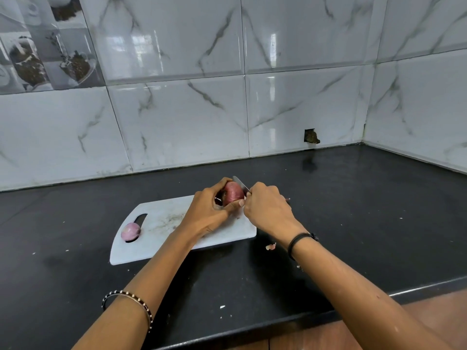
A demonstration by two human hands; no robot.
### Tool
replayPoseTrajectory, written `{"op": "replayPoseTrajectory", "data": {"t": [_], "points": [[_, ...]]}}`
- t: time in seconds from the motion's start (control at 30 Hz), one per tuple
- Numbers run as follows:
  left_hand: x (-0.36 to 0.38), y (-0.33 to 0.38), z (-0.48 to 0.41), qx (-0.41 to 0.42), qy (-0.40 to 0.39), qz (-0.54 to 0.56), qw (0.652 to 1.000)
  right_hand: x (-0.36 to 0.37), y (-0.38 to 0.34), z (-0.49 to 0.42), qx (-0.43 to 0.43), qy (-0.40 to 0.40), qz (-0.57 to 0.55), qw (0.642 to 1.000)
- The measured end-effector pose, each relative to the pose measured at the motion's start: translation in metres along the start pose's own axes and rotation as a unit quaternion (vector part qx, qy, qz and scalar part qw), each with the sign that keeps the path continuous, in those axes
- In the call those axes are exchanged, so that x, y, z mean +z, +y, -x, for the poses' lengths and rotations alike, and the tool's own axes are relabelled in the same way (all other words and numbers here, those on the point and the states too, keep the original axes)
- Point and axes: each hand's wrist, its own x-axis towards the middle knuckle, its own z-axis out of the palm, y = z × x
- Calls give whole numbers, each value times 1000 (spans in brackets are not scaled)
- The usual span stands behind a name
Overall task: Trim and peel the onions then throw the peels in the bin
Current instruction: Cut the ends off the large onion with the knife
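My left hand (209,207) grips a red onion (233,193) just above the far right part of a white cutting board (161,238). In my right hand (267,207) is a small knife (240,183), its blade laid against the onion's top right side and pointing up and to the left. A second onion (130,231), pale purple and smooth, rests on the board's left end beside the handle slot. One loose piece of peel (271,246) lies on the black counter just right of the board. No bin is in view.
The black counter (366,218) runs to a marble-tiled wall behind and on the right, forming a corner at the far right. A small broken hole (312,136) sits low in the back wall. Tiny white crumbs dot the counter. The counter's front edge (278,322) is near me.
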Motion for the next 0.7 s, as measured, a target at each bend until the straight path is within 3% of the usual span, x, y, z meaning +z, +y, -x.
{"op": "replayPoseTrajectory", "data": {"t": [0.7], "points": [[-3, 4, 1, -6, -20, 36, 999, 18, 7, 12, 3, 17, 56, 998]]}}
